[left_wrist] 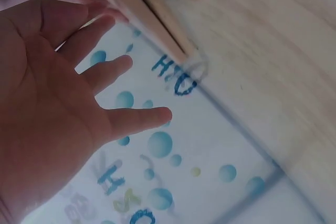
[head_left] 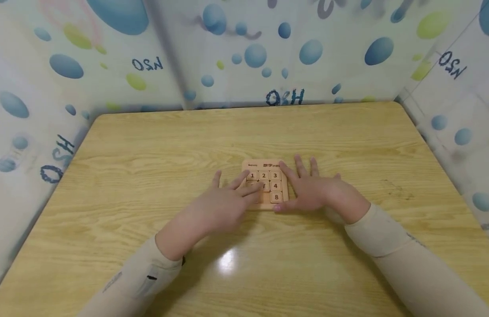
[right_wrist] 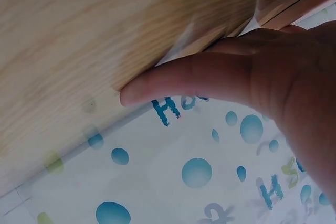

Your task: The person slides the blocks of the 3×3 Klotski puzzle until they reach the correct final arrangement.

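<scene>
A wooden number slide puzzle [head_left: 264,165] lies flat on the table in the head view, with numbered square tiles in its frame. My left hand [head_left: 222,204] reaches over it from the left, fingers spread and extended, fingertips at the left and middle tiles, partly covering them. Tiles 1, 2, 3, 4 and 8 can be read. With thumb and index finger at the lower and upper right corners, my right hand [head_left: 312,191] holds the puzzle, its other fingers stretched outward. The left wrist view shows the left hand [left_wrist: 58,87] beside the board's edge [left_wrist: 152,22].
The wood-grain table [head_left: 149,145] extends on all sides of the puzzle. Behind and beside it hang pale wall coverings [head_left: 236,39] printed with blue and green bubbles. Light sleeves [head_left: 387,237] cover both forearms.
</scene>
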